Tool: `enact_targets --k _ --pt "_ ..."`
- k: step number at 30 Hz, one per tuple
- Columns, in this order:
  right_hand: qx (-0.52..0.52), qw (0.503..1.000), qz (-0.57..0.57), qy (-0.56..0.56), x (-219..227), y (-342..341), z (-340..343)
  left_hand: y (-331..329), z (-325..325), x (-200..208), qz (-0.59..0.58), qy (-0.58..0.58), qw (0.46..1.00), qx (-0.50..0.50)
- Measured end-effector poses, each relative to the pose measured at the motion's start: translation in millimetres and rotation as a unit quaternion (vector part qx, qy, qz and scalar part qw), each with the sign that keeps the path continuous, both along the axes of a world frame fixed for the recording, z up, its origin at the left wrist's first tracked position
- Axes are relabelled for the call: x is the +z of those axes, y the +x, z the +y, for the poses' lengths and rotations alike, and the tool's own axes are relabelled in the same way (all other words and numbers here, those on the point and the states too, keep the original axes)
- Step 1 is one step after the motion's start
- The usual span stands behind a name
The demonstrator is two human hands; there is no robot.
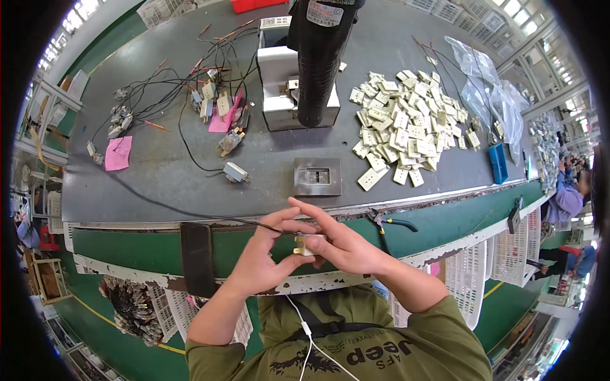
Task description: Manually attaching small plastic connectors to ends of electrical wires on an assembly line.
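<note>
In front of my body, near the bench's edge, a small white plug (pixel 311 245) with brass prongs sits between my two hands. My right hand (pixel 348 249) pinches it, the thumb lying across its face. The thumb and fingers of my left hand (pixel 259 254) close around the prong side. A black cable (pixel 190 215) runs from the plug off to the left along the bench. Just beyond my fingertips lies a square metal fixture (pixel 318 177) with a rectangular recess. Part of the plug is covered by my fingers.
A heap of cream plug covers (pixel 410 120) lies to the right. Behind the fixture stands a white machine (pixel 274 76) with a black cylinder (pixel 318 70). Corded plugs (pixel 206 101) and pink paper (pixel 119 153) lie left. Cutting pliers (pixel 387 222) rest at the front edge, near a blue tray (pixel 498 164).
</note>
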State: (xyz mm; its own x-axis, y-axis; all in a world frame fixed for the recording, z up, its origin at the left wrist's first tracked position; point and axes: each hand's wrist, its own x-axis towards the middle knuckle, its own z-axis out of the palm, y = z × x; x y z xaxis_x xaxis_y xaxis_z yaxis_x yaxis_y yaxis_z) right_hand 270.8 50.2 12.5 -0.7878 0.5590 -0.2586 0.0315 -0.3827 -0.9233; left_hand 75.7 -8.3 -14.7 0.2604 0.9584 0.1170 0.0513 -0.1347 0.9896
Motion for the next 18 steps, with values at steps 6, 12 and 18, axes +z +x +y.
enact_targets --k 6,12,18 --pt "-0.070 0.908 -0.049 0.410 0.6 2.2 5.1 -13.4 4.4 19.2 0.016 -0.060 0.997 0.049" --pt "-0.098 0.900 -0.081 0.417 -4.3 -6.9 5.6 -15.3 8.0 26.6 0.112 -0.034 0.992 0.044" --pt "-0.132 0.866 -0.083 0.475 0.2 -7.8 1.3 -10.1 5.4 27.2 0.127 0.001 0.989 0.081"
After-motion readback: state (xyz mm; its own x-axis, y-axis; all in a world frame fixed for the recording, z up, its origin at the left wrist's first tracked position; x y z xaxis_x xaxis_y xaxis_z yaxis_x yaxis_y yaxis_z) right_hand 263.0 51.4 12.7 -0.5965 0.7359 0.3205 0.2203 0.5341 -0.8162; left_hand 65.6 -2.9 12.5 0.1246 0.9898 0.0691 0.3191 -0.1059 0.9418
